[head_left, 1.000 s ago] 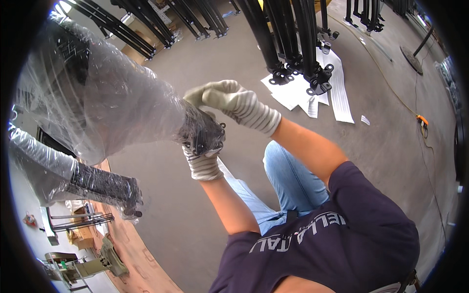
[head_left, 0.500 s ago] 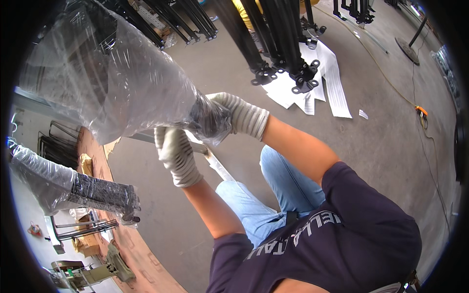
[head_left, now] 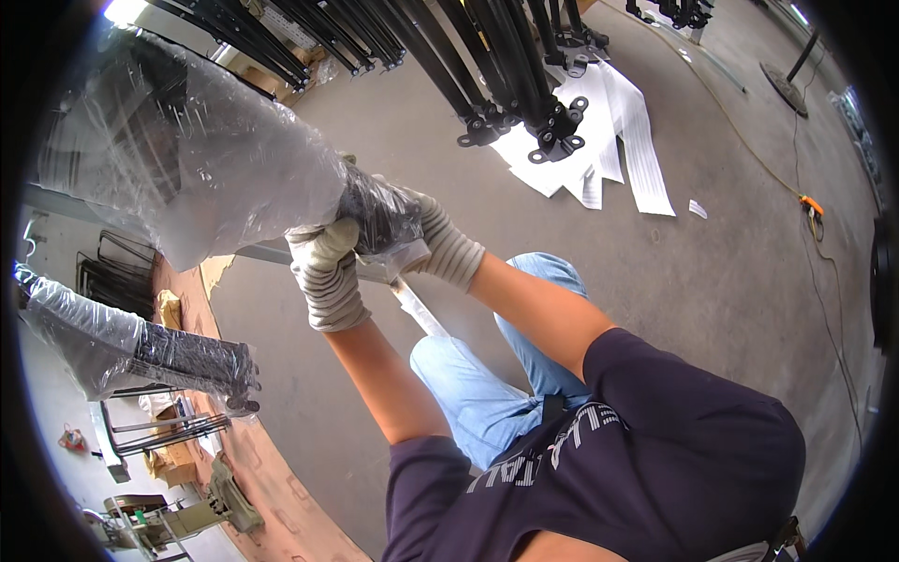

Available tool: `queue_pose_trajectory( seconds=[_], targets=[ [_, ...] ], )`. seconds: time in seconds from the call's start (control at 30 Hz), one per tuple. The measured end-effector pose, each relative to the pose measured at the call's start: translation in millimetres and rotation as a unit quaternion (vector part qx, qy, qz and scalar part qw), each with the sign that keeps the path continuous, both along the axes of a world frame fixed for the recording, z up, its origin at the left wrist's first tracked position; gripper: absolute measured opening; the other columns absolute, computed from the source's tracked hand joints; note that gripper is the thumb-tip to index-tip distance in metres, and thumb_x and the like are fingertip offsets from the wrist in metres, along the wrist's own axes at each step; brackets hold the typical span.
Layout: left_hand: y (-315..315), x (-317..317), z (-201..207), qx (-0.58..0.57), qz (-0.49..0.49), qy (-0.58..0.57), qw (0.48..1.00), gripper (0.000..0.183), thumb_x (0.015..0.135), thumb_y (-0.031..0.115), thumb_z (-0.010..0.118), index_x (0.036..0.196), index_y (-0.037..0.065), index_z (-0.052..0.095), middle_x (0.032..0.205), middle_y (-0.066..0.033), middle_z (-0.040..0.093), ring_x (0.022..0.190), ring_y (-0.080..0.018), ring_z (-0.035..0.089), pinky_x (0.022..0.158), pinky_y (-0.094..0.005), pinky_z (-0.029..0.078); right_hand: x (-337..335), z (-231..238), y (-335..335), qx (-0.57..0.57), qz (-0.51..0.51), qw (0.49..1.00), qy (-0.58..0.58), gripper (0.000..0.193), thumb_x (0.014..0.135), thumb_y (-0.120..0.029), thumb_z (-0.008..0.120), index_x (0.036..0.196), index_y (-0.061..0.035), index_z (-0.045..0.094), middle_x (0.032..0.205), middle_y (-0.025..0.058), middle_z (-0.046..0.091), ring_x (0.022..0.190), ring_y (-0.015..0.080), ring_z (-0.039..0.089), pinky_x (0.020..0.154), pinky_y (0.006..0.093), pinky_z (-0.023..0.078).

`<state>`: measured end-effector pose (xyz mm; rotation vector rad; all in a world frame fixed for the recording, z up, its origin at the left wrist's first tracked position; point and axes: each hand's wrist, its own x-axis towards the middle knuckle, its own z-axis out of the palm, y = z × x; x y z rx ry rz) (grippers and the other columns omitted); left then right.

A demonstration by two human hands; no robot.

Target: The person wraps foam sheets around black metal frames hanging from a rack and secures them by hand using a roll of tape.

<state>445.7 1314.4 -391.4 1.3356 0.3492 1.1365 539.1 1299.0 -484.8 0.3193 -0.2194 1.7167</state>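
Observation:
A large clear plastic bag [head_left: 253,159] hangs at the upper left around a dark bundle, and narrows toward me. Black parts show through the film at its gathered end [head_left: 379,211]. My left hand [head_left: 323,258], in a striped knitted glove, is closed on the plastic at the near side of that end, thumb against it. My right hand [head_left: 445,234], gloved alike, wraps the end from its right side; its fingers are mostly hidden behind the bundle.
Several black folded metal frames [head_left: 524,84] hang ahead, above white sheets [head_left: 609,122] on the floor. Another plastic-wrapped bundle [head_left: 187,361] hangs at the left. A yellow cable with an orange connector [head_left: 811,206] runs along the right. A green machine [head_left: 220,510] stands lower left.
Both hands and the bundle's near end have shifted left. My left thumb now lies over the plastic, and more of the black end shows. The hanging frames appear further left.

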Motion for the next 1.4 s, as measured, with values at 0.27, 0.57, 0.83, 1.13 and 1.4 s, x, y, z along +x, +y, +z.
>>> queue_pose_trajectory(
  seconds=[0.27, 0.57, 0.83, 1.13, 1.4],
  targets=[
    [-11.1, -1.6, 3.3, 0.025, 0.005, 0.052, 0.998, 0.072, 0.063, 0.028, 0.074, 0.119, 0.000, 0.039, 0.110, -0.0105, 0.049, 0.100, -0.0254, 0.050, 0.089, -0.0387, 0.040, -11.8, -37.4, 77.7, 0.037, 0.234, 0.971, -0.019, 0.033, 0.078, -0.022, 0.051, 0.107, -0.0061, 0.052, 0.107, 0.0116, 0.055, 0.101, 0.0185, 0.050, 0.093, 0.0335, 0.038],
    [-7.0, -13.0, 10.2, 0.020, -0.049, 0.086, 0.995, 0.078, 0.058, 0.035, 0.076, 0.116, -0.001, 0.040, 0.111, -0.0171, 0.050, 0.102, -0.0243, 0.049, 0.090, -0.0357, 0.038, -24.6, -38.2, 99.0, 0.097, 0.251, 0.961, -0.064, 0.047, 0.072, -0.028, 0.059, 0.112, -0.0049, 0.047, 0.107, 0.0149, 0.054, 0.096, 0.0243, 0.052, 0.086, 0.0385, 0.042],
    [-4.9, -11.5, -3.0, -0.028, -0.045, 0.017, 0.998, 0.074, 0.056, 0.025, 0.077, 0.116, 0.003, 0.042, 0.105, -0.0133, 0.053, 0.099, -0.0259, 0.051, 0.086, -0.0360, 0.043, -22.4, -34.9, 3.0, 0.030, 0.072, 0.996, -0.036, 0.059, 0.064, -0.032, 0.067, 0.108, 0.0020, 0.046, 0.097, 0.0169, 0.055, 0.084, 0.0287, 0.055, 0.079, 0.0414, 0.046],
    [-18.1, 11.3, -25.4, 0.071, 0.102, 0.169, 0.978, 0.075, 0.057, 0.004, 0.074, 0.121, 0.007, 0.035, 0.113, -0.0063, 0.048, 0.104, -0.0168, 0.047, 0.095, -0.0312, 0.034, 26.4, -16.2, -33.6, -0.107, -0.014, 0.994, -0.031, 0.040, 0.069, -0.023, 0.063, 0.095, 0.0041, 0.050, 0.082, 0.0144, 0.057, 0.065, 0.0247, 0.057, 0.070, 0.0373, 0.050],
    [6.4, 30.7, -50.4, -0.095, 0.055, -0.057, 0.992, 0.036, 0.080, 0.023, 0.056, 0.111, 0.007, 0.048, 0.111, -0.0052, 0.053, 0.104, -0.0165, 0.049, 0.093, -0.0323, 0.038, 36.5, -25.4, -43.1, -0.176, 0.028, 0.979, -0.094, 0.023, 0.071, -0.017, 0.064, 0.085, -0.0018, 0.053, 0.073, 0.0093, 0.057, 0.062, 0.0214, 0.058, 0.056, 0.0353, 0.050]
  ],
)
